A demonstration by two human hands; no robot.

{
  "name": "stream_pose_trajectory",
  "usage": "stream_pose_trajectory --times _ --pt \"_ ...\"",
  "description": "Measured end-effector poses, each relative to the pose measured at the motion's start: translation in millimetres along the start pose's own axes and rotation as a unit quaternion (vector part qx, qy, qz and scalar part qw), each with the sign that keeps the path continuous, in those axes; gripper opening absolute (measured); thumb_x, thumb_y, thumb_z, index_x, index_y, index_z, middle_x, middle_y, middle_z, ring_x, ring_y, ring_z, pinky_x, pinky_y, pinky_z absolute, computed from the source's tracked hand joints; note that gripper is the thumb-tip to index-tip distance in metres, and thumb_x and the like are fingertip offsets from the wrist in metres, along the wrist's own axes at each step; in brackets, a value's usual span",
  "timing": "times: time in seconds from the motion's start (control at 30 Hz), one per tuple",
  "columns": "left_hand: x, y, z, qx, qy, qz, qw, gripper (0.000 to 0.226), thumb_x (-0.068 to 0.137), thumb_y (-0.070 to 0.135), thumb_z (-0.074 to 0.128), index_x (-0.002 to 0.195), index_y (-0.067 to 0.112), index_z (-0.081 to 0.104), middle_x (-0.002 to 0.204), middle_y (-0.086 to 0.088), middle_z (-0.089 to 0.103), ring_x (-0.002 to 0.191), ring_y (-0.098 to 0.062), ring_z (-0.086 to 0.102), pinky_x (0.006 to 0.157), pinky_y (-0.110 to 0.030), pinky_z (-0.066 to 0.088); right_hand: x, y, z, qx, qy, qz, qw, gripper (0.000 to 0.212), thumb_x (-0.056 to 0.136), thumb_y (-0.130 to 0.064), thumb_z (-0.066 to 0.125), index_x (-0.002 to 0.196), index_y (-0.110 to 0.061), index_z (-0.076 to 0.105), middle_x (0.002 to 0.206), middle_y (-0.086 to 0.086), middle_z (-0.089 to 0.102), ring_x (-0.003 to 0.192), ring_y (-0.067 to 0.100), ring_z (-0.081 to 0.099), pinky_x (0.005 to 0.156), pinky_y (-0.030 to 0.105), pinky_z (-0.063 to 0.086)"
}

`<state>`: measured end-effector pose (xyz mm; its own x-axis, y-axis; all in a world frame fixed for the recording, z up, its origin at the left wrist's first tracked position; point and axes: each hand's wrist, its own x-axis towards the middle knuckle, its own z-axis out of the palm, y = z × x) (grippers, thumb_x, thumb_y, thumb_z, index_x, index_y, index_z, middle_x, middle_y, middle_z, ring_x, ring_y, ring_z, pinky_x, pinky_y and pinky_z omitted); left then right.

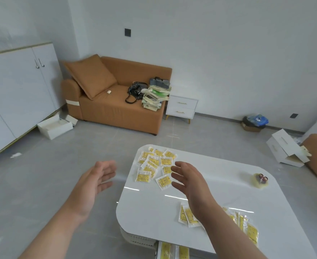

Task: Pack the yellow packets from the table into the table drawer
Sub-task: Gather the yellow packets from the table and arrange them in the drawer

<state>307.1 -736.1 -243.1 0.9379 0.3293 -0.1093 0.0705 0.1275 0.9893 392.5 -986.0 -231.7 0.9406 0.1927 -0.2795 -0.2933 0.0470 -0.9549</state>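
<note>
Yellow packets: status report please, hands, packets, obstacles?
Left hand open, beside table. Right hand open, over it. Far packets, near packets loose on top; some in drawer. Nothing blocking.

Glossy white table [219, 199], yellow packets [155, 166] with dark specks and clear white-edged wrap, tan-orange sofa [120, 109], grey tiled floor [41, 174], white cabinet [17, 94], white nightstand [181, 106] with gold handles

Home living room (sofa [116, 98], cabinet [17, 98])
</note>
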Motion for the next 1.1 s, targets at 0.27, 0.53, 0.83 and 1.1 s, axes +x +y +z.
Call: stream_pose_trajectory --times 0.27,0.53,0.83,1.1 --pt "102.0 9.6 -49.4 0.013 -0.008 -0.012 1.000 0.102 0.041 0.096 0.058 0.114 0.025 0.063 0.122 -0.002 0.066 0.115 -0.016 0.061 0.089 -0.034 0.049 89.0 -0.3 55.0 0.027 0.041 0.009 0.999 0.019 0.103 -0.027 0.049 0.111 -0.023 0.066 0.115 0.001 0.071 0.112 0.018 0.065 0.100 0.041 0.052" --pt "201.3 31.8 -89.6 -0.003 -0.030 -0.018 0.999 0.071 0.061 0.074 0.045 0.112 0.027 0.061 0.120 0.001 0.065 0.114 -0.012 0.060 0.089 -0.030 0.049 157.0 -22.2 115.8 0.005 0.080 0.013 0.997 0.018 0.103 -0.025 0.049 0.110 -0.020 0.065 0.117 0.005 0.069 0.112 0.021 0.064 0.093 0.036 0.052" --pt "304.0 42.4 -128.2 0.002 -0.081 -0.043 0.996 0.059 0.069 0.065 0.052 0.112 0.027 0.063 0.119 0.003 0.066 0.118 -0.016 0.059 0.092 -0.032 0.049 203.2 -45.2 171.1 -0.022 0.121 -0.006 0.992 0.019 0.103 -0.029 0.048 0.113 -0.025 0.063 0.118 0.002 0.066 0.114 0.019 0.061 0.095 0.035 0.050" --pt "425.6 60.9 -189.1 0.012 -0.167 -0.035 0.985 0.048 0.076 0.056 0.053 0.110 0.025 0.065 0.119 0.000 0.067 0.116 -0.016 0.061 0.092 -0.034 0.048 261.0 -48.0 246.0 0.030 0.243 0.007 0.970 0.015 0.102 -0.025 0.050 0.105 -0.022 0.065 0.120 0.010 0.066 0.113 0.025 0.062 0.091 0.035 0.052"
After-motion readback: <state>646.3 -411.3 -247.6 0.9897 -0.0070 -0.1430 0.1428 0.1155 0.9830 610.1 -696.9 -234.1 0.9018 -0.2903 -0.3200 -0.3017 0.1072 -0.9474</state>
